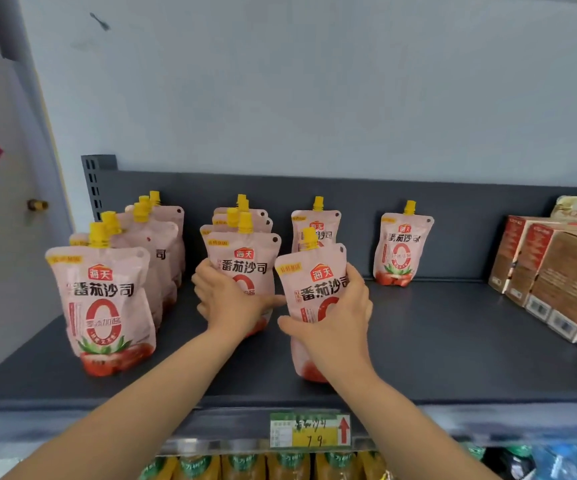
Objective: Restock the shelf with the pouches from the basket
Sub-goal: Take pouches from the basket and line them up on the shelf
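Pink pouches with yellow caps stand in rows on the dark grey shelf (436, 341). My right hand (335, 317) grips one pouch (315, 275) upright near the shelf's front, in the third row. My left hand (226, 299) holds the front pouch of the second row (245, 258). The leftmost row (103, 299) holds several pouches, front to back. One pouch (316, 225) stands behind the one in my right hand. A single pouch (401, 247) stands alone at the back right. The basket is out of view.
Brown cartons (557, 271) stand at the shelf's right end. A yellow and green price tag (309, 429) hangs on the front rail. Bottles (245, 465) fill the shelf below. A pale wall rises behind, with a slotted upright (94, 185) at the back left.
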`<action>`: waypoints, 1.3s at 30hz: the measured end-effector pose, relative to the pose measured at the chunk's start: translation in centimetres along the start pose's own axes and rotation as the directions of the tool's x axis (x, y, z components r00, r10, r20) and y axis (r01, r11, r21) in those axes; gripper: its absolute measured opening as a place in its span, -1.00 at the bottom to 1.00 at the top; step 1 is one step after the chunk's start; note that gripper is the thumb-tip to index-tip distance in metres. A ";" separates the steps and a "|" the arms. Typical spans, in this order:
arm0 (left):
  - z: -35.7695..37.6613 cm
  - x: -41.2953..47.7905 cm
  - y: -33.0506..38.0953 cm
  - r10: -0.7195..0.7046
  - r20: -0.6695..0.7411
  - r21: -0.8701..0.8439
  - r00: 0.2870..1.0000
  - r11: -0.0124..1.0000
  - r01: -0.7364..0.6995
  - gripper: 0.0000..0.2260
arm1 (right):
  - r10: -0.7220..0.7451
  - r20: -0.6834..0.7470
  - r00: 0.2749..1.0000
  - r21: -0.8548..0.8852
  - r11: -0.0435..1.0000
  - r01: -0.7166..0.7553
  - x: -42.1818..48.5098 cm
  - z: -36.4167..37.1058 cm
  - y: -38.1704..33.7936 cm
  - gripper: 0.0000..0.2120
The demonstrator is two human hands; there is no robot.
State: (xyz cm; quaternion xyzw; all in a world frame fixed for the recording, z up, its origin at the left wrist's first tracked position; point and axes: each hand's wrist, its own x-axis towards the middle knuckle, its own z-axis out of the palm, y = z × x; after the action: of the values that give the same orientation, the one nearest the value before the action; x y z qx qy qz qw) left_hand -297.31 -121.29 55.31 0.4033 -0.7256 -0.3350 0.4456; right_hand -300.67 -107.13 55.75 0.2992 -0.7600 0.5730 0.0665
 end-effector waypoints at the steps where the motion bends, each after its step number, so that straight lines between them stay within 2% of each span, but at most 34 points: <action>1: -0.2 -0.2 -0.1 0.009 0.007 0.008 1.000 1.000 -0.009 0.02 | 0.003 -0.007 1.000 0.009 1.000 -0.003 0.0 0.1 0.1 0.05; 7: -2.8 -0.4 -1.2 -0.026 0.167 -0.116 0.986 0.992 0.046 -0.05 | 0.032 -0.003 0.999 0.052 0.998 -0.032 -0.6 0.9 -0.1 0.20; 10: -5.2 -0.9 -2.0 0.077 0.153 -0.202 0.985 0.978 -0.045 -0.14 | 0.019 -0.014 1.000 0.081 0.997 -0.017 -1.1 1.7 -0.5 0.20; 14: -8.0 -1.9 -3.1 0.225 0.216 -0.381 0.950 0.916 -0.130 -0.44 | -0.006 -0.055 0.998 0.110 0.994 0.012 -1.2 4.0 -1.7 0.19; 16: -8.7 -2.1 -3.5 0.220 0.208 -0.453 0.953 0.885 -0.106 -0.53 | -0.022 -0.053 0.998 0.104 0.994 0.028 -1.2 5.6 -2.8 0.20; 19: -9.4 -2.7 -3.7 0.182 0.252 -0.534 0.950 0.845 -0.021 -0.54 | -0.021 -0.051 0.998 0.101 0.995 0.026 -2.0 8.2 -4.0 0.21; 22: -9.6 -3.5 -4.0 0.213 0.306 -0.579 0.928 0.815 0.004 -0.62 | 0.010 -0.112 0.994 0.091 0.996 0.000 -2.9 10.3 -4.2 0.21; 26: -10.0 -4.0 -4.5 0.228 0.329 -0.527 0.916 0.850 -0.022 -0.57 | 0.030 -0.146 0.989 0.054 0.998 -0.022 -3.1 11.2 -4.4 0.26; 32: -11.5 -4.6 -5.1 0.235 0.344 -0.481 0.909 0.875 -0.044 -0.51 | -0.011 -0.066 0.998 0.103 0.995 0.018 -3.5 9.7 -3.8 0.26; 36: -12.8 -4.6 -5.3 0.280 0.351 -0.449 0.894 0.888 -0.102 -0.42 | -0.024 -0.071 0.997 0.075 0.997 0.030 -4.1 8.1 -4.2 0.11; 39: -14.0 -5.0 -4.6 0.394 0.394 -0.463 0.831 0.865 -0.191 -0.34 | -0.068 -0.091 0.994 -0.008 0.998 0.067 -5.3 6.0 -4.5 -0.03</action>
State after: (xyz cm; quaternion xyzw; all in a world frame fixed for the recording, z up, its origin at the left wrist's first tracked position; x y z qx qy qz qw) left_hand -281.76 -120.68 54.83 0.0888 -0.7809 -0.4923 0.3740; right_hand -292.55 -111.33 55.17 0.2982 -0.7472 0.5815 0.1212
